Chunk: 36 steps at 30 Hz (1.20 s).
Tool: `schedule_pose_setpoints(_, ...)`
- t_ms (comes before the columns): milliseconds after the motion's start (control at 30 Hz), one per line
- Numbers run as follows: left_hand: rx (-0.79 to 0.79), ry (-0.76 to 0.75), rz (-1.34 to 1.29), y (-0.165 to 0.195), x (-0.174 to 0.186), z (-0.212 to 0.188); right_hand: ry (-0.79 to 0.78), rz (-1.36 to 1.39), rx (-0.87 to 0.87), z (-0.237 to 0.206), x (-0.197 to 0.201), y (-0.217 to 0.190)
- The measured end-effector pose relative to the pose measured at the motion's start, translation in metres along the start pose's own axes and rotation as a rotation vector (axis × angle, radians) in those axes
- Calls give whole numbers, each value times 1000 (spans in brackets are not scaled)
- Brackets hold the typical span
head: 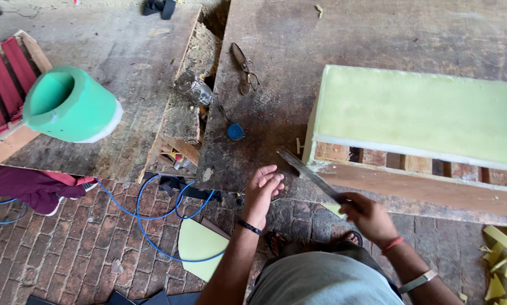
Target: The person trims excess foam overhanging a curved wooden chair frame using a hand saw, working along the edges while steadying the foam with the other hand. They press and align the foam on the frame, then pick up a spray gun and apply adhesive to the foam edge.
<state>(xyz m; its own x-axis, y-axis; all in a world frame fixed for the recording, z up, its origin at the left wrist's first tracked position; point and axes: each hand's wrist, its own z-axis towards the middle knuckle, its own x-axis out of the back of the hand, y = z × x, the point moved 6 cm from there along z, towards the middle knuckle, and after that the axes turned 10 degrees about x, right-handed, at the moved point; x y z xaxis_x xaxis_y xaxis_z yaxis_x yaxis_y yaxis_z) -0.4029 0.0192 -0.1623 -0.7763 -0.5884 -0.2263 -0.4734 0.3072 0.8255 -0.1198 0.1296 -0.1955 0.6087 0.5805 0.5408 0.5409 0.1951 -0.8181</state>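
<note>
From the head camera, looking down over a worn, dark wooden workbench [276, 51], the person's right hand [369, 217] is closed around the handle of a long, flat metal blade [310, 175]. The blade slants up and to the left, its tip near the lower left corner of a wooden frame topped with a pale green foam slab [423, 113]; whether the blade touches the foam or the timber is hard to tell, as its edge is blurred. The frame's front rail [412, 189] lies along the bench edge, with slats showing between rail and foam.

The left hand [263, 186] is open, fingers loosely curled upward, holding nothing, at the bench edge just left of the blade. A black band sits on that wrist; a red thread and a pale band are on the right arm.

Farther up the bench lie rusty metal scissors [243, 69], a small blue round cap [235, 131] and a clear glass jar [194, 89] on its side. On the left, a roll of green foam [72, 104] rests by a red-slatted wooden frame [2, 79]. Below, on the brick floor [78, 248], lie a blue cable [152, 217], a maroon cloth [30, 186] and pale green foam offcuts [200, 245].
</note>
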Motion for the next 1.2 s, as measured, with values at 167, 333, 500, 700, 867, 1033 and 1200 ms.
schedule_pose_setpoints(167,124,138,52,-9,7,-1,-380,573,-349,20,-72,-26)
schedule_pose_setpoints(333,121,184,9,-18,17,1,-479,764,-421,40,-110,-61)
schedule_pose_setpoints(500,61,226,-20,-22,52,-8,-484,893,-316,88,-147,-110)
schedule_pose_setpoints(700,77,175,8,-11,62,6,-724,577,-411,54,-148,-87)
schedule_pose_setpoints(867,51,-142,168,20,30,47,-307,564,-497,30,-76,-31)
schedule_pose_setpoints(1033,-119,-430,353,64,-15,59,162,476,-445,-22,-28,-11)
schedule_pose_setpoints(1200,-699,-408,558,117,-77,4,476,625,-497,-99,-45,-11)
